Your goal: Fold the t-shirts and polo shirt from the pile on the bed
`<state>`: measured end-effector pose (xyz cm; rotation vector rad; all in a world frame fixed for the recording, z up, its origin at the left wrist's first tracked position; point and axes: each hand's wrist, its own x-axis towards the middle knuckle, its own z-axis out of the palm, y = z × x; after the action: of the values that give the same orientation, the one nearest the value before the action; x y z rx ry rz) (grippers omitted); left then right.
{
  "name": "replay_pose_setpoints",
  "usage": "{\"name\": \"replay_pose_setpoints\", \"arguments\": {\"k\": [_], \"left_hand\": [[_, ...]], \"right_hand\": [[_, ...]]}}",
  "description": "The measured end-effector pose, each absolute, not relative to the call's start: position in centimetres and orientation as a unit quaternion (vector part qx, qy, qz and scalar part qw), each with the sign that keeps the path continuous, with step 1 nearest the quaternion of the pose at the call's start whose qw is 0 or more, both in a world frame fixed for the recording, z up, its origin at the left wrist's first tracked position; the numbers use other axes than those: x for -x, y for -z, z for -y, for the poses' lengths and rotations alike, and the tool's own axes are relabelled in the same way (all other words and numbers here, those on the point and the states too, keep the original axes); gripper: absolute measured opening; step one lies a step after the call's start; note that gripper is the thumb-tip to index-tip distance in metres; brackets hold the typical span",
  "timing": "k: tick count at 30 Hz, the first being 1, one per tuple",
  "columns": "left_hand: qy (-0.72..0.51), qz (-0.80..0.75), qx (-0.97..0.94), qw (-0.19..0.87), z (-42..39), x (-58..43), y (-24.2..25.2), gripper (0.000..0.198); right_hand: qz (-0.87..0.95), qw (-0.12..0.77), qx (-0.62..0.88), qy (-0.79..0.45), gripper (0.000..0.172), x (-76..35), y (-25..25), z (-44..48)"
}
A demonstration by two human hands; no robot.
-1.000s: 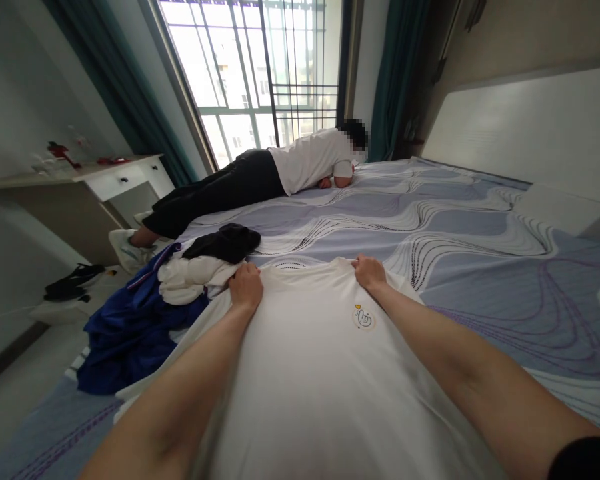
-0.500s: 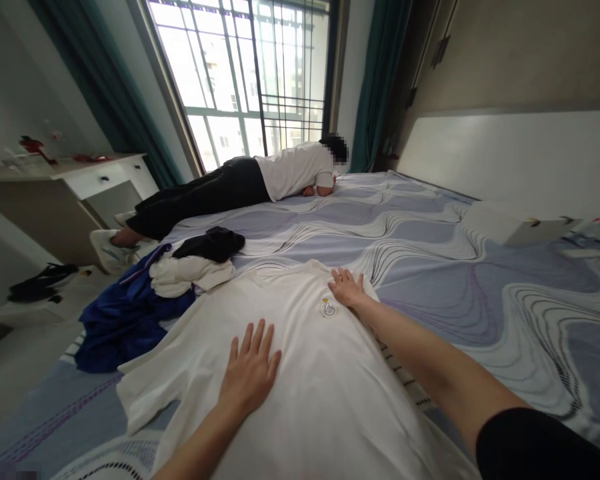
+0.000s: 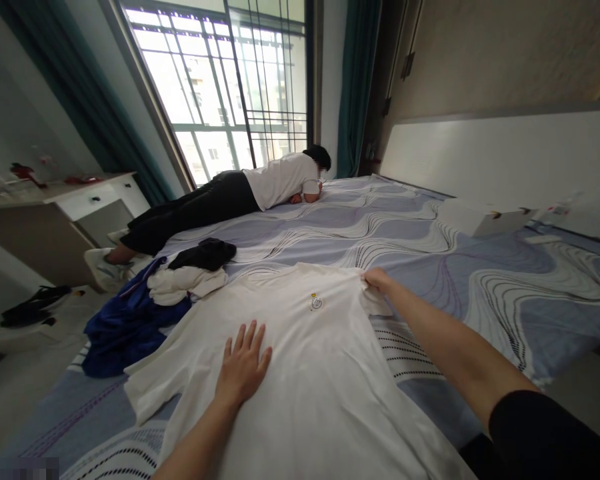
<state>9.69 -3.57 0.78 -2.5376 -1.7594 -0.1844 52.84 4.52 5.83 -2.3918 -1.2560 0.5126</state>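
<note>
A white T-shirt [image 3: 305, 373] lies spread out on the bed, its collar pointing away from me and a small printed motif on the chest. My left hand [image 3: 243, 363] rests flat on the shirt's left half, fingers spread. At the right shoulder, my right hand [image 3: 377, 280] is closed on the shirt's edge, pinching the fabric near the sleeve. The right sleeve is bunched beneath that hand. To the left, the other sleeve [image 3: 155, 387] lies stretched out over the bedsheet.
Left of the shirt is a pile of clothes: blue [image 3: 125, 327], white [image 3: 180, 283] and black [image 3: 205, 254]. Another person [image 3: 260, 187] lies across the far side of the bed. A white box [image 3: 480, 217] stands at the right by the headboard [image 3: 480, 147]. A desk [image 3: 55, 200] stands at the left.
My right hand has gone from lying flat on the shirt's chest to gripping its right shoulder edge, pulling it outward. My left hand stays flat. The view has shifted slightly to the right.
</note>
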Motion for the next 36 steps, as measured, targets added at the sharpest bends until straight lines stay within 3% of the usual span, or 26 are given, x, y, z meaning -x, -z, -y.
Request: {"name": "replay_pose_setpoints", "arguments": {"k": [5,13,20,23,25,30,36], "left_hand": [[0.059,0.569,0.820,0.030,3.5,-9.8,-0.9,0.060],[0.051,0.572,0.818,0.030,3.7,-10.0,-1.2,0.061],[0.057,0.569,0.819,0.031,3.4,-9.7,-0.8,0.060],[0.062,0.572,0.818,0.023,3.7,-9.8,-0.8,0.060],[0.062,0.571,0.818,0.015,4.0,-9.8,-0.8,0.060],[0.054,0.561,0.826,0.027,2.2,-9.5,-2.0,0.055],[0.018,0.595,0.799,0.086,-9.3,-6.9,-7.0,0.049]], "right_hand": [[0.451,0.137,0.852,-0.228,0.049,-54.9,-6.3,-3.9],[0.488,0.109,0.853,-0.150,0.025,-54.1,-5.5,-1.8],[0.460,0.162,0.873,-0.019,0.053,-51.1,-8.9,-1.5],[0.651,0.176,0.738,0.026,0.057,-44.3,-6.4,0.9],[0.740,0.128,0.660,-0.022,0.060,-39.9,-3.9,2.8],[0.695,0.089,0.713,-0.025,0.063,-35.8,0.0,5.0],[0.689,0.092,0.719,0.005,0.062,-36.2,0.6,4.2]]}}
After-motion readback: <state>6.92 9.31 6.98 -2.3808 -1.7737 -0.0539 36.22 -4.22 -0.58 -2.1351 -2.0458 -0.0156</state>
